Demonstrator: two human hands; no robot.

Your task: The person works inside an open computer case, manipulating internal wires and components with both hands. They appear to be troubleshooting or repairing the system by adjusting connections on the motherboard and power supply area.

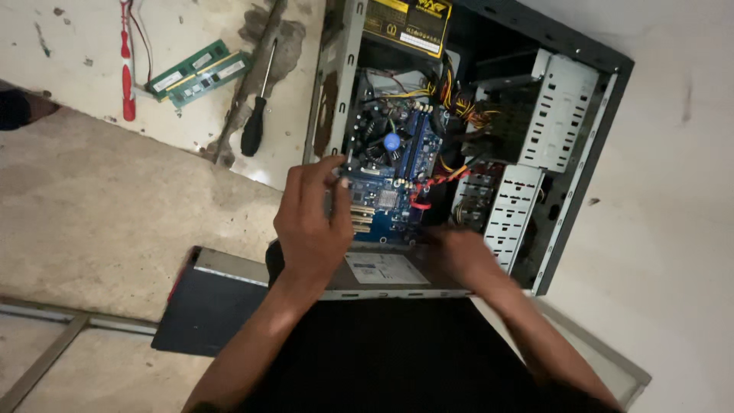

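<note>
Open computer case [581,153] lies on its side on a stained concrete floor [115,206], side panel off, interior facing up. Grey sheet-metal frame, perforated drive cages to the right of the board.

Left hand [310,222] sits at the case's near-left edge, over the rear slot area. Fingers curled in, thumb and fingertips pinched narrow on something small and pale; too small to tell what it is. Knuckles up, wrist bent over the case rim.

Right hand [459,256] reaches into the case's lower interior, just below the red cable [428,183]. It is in shadow and blurred; cannot tell how far open it is or what it touches.

Motherboard [394,183] in the middle of the case: blue, glossy, with pale yellow slots near the left hand and a round fan [390,141] with a blue hub. A bundle of yellow and black wires [459,107] runs from the power supply [409,23], a black box with a yellow label at the case's far end.

Left of the case, well apart: two green memory sticks [199,73] side by side, a black-handled screwdriver [256,115], a red-handled tool [127,61]. Dark flat panel [214,306] lies at the case's near-left corner.
</note>
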